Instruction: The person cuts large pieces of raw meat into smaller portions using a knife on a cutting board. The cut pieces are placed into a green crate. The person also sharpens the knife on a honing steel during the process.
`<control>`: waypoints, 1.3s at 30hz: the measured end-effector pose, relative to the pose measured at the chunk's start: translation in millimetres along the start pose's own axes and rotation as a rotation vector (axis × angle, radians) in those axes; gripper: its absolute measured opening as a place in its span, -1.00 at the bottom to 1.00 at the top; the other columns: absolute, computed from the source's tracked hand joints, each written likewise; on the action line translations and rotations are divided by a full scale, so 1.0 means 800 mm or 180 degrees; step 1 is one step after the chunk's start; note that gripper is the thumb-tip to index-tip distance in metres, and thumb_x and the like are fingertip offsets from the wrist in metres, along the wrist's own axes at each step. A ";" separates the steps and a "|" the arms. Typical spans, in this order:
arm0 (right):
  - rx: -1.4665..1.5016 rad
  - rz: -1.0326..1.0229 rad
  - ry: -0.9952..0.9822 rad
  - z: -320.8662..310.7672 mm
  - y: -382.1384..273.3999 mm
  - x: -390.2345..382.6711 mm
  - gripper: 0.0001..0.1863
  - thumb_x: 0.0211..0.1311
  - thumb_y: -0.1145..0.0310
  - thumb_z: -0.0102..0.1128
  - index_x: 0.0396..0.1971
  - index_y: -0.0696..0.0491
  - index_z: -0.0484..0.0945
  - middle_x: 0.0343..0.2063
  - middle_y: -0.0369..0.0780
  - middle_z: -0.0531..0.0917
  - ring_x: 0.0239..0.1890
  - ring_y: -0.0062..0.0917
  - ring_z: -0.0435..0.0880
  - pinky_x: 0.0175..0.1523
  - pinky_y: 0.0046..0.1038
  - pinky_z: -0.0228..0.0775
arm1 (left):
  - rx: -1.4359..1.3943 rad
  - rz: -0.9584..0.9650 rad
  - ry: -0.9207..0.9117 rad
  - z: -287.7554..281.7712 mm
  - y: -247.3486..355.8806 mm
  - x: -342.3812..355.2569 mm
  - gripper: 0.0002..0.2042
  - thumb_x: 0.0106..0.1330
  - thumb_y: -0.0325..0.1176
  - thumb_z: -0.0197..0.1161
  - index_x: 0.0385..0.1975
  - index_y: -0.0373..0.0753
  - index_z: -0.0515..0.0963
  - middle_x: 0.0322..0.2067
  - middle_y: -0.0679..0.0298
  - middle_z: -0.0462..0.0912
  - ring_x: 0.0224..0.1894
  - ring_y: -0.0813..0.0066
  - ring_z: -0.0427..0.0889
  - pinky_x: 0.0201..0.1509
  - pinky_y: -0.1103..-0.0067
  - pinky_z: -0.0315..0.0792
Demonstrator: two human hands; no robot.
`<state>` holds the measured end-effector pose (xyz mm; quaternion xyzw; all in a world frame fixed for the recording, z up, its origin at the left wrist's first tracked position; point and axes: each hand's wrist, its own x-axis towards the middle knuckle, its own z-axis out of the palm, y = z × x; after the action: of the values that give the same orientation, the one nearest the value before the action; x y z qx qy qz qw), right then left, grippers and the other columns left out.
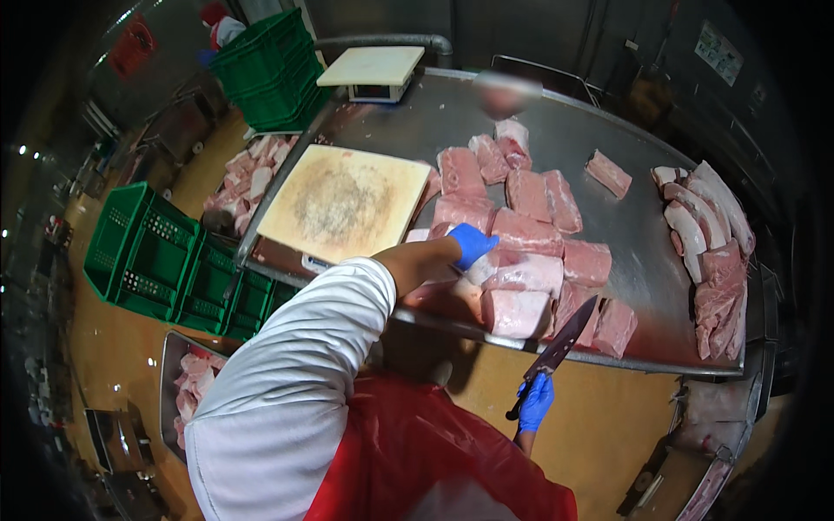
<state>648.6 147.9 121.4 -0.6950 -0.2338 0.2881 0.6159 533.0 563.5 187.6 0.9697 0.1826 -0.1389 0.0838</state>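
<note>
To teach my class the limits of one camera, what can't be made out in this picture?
Head view: part of the knife's handle, covered by the right hand.
Head view: most of the right forearm, behind the red apron.
Head view: legs of the far co-worker, behind green crates.
Head view: the scale's display, too small to read.

One knife (564, 344), two hands (473, 246) (537, 402)

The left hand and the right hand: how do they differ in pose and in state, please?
The left hand touches the meat; the right hand grips a knife. The left hand is over the table, while the right hand is in front of its near edge. Both wear blue gloves.
</note>
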 end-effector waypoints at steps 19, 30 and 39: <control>-0.0391 -0.0004 -0.0005 0.164 -0.068 -0.068 -0.64 0.58 0.08 -0.07 -0.33 0.05 0.46 -0.63 -0.30 0.50 -0.63 -0.64 0.47 -0.52 -0.56 0.30 | -0.6300 0.0451 0.1772 -0.030 -0.136 -0.278 -0.62 0.23 -0.26 0.31 0.00 -0.32 0.57 -0.15 0.20 0.67 -0.10 0.45 0.61 0.05 0.52 0.51; -0.0656 -0.0394 -0.0728 0.321 -0.143 -0.013 -0.69 0.59 0.15 -0.07 -0.27 0.06 0.49 -0.58 -0.38 0.48 -0.59 -0.72 0.44 -0.49 -0.59 0.31 | -0.1031 -0.1171 0.2505 -0.042 -0.404 -0.399 -0.54 0.23 -0.08 0.25 0.13 -0.06 0.57 0.16 0.08 0.52 0.23 0.13 0.48 0.30 0.32 0.39; -0.0958 -0.0189 -0.0819 0.383 -0.130 -0.059 -0.86 0.53 0.33 0.04 -0.13 0.09 0.44 -0.48 -0.33 0.54 -0.56 -0.69 0.50 -0.49 -0.57 0.39 | -0.3054 -0.1467 0.3393 0.060 -0.250 -0.515 -0.33 0.08 -0.40 0.44 0.24 -0.41 0.38 -0.09 -0.12 0.60 0.00 -0.03 0.60 0.13 0.22 0.45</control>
<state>407.0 350.8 206.9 -0.7294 -0.3715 0.3181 0.4783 77.2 600.6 243.6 0.6999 0.4373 0.4300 0.3661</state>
